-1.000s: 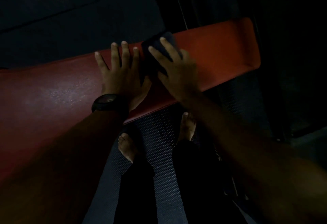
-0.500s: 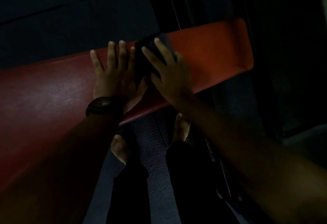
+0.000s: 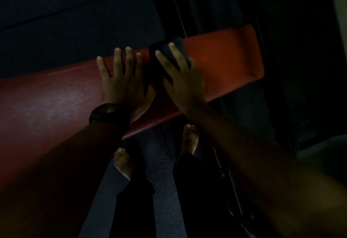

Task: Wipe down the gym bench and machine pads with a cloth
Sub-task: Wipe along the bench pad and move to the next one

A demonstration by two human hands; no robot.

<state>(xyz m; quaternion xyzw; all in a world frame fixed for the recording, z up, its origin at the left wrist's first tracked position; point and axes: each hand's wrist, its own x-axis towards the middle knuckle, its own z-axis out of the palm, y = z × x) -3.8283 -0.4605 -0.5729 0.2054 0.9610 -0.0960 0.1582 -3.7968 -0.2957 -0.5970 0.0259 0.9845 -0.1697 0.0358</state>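
A long red padded bench [image 3: 225, 61] runs across the dim view from lower left to upper right. On it lies a dark cloth [image 3: 169, 53], near the pad's far edge. My right hand [image 3: 182, 79] presses flat on the cloth with straight, spread fingers. My left hand [image 3: 122, 79], with a black watch on the wrist, rests flat on the bare pad just left of the cloth, fingers straight. Part of the cloth is hidden under my right palm.
My bare feet [image 3: 190, 138] stand on a dark dotted rubber floor mat [image 3: 159, 162] below the bench's near edge. A dark machine frame [image 3: 281, 106] rises to the right of the bench end. Behind the bench lies dark floor.
Both hands and the cloth have stayed close together on the pad, shifting only slightly against the bench; the camera has moved a little.
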